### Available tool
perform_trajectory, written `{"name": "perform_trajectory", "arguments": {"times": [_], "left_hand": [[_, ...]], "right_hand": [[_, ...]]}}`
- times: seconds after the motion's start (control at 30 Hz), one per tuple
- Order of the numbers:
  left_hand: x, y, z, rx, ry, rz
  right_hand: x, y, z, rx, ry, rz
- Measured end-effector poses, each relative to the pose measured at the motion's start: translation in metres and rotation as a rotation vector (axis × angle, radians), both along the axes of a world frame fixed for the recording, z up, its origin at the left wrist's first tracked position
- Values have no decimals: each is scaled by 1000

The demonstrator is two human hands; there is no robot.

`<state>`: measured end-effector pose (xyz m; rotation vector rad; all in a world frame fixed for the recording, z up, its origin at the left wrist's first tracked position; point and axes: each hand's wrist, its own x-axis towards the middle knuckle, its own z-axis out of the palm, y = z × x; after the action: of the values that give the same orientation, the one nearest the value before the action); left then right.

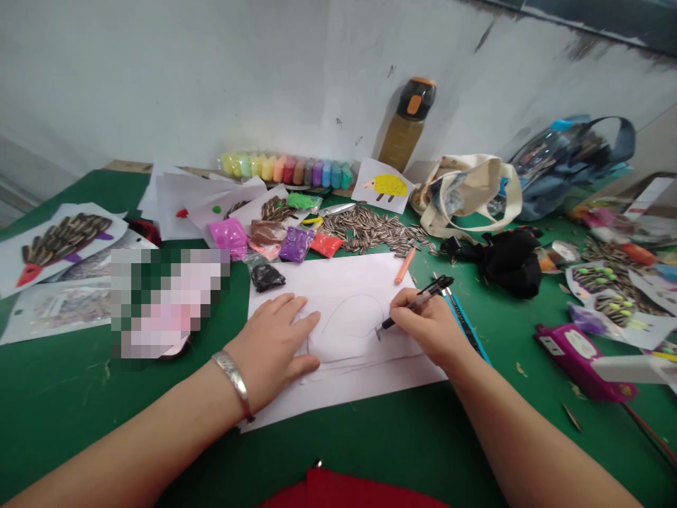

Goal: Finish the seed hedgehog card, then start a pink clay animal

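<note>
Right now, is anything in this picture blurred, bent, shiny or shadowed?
In the head view, square blocks mask a pink item; the bottle leans outward, probably from lens distortion; the bracelet gleams; the right hand faintly shades the paper.

a shiny silver bangle [231,381] rings the left wrist [250,370]; the clothing [364,492] is red.

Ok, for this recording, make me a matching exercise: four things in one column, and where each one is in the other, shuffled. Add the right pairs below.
Things:
1. Pen
2. Bracelet
3. Seeds
4. Bottle

Places:
A. In a loose heap on the green table
B. In front of the wall
C. Between the fingers of the right hand
D. Around the wrist of the left hand

Right pairs: 1-C, 2-D, 3-A, 4-B
</note>
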<state>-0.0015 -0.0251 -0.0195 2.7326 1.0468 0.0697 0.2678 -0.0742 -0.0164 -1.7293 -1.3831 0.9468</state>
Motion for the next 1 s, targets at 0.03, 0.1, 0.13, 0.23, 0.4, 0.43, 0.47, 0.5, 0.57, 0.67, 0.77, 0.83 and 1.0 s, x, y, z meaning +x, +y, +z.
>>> {"name": "perform_trajectory", "arguments": {"times": [0.03, 0.1, 0.13, 0.23, 0.4, 0.43, 0.47, 0.5, 0.57, 0.67, 0.77, 0.83, 1.0], "left_hand": [[0, 0, 1, -4, -3, 2], [1, 0, 4, -19, -7, 8], [2, 0, 6, -28, -5, 11], [2, 1, 7, -49, 10, 12], [1, 0, 0, -8, -1, 7], [1, 0, -1, -1, 2, 5], [1, 0, -1, 3, 9, 3], [1, 0, -1, 6, 16, 1], [2, 0, 0, 12, 30, -2], [2, 0, 1, 15, 41, -7], [2, 0, 1, 16, 43, -7], [1, 0, 0, 16, 46, -5], [2, 0, 0, 10, 46, -5]], "right_hand": [[0, 0, 0, -9, 3, 2], [-1, 0, 1, -36, -4, 20], [-1, -1, 1, -45, -7, 29], [-2, -1, 1, -11, 12, 13], [0, -1, -1, -42, 13, 43], [0, -1, -1, -42, 22, 55], [0, -2, 0, -30, 40, 59], [-1, -2, 0, -5, 64, 53], [-5, -3, 2, 57, 114, 27], [-14, -6, 4, 102, 150, 39], [-23, -8, 4, 81, 166, 126], [-27, -9, 3, 74, 170, 169], [-27, -8, -2, 73, 166, 173]]}}
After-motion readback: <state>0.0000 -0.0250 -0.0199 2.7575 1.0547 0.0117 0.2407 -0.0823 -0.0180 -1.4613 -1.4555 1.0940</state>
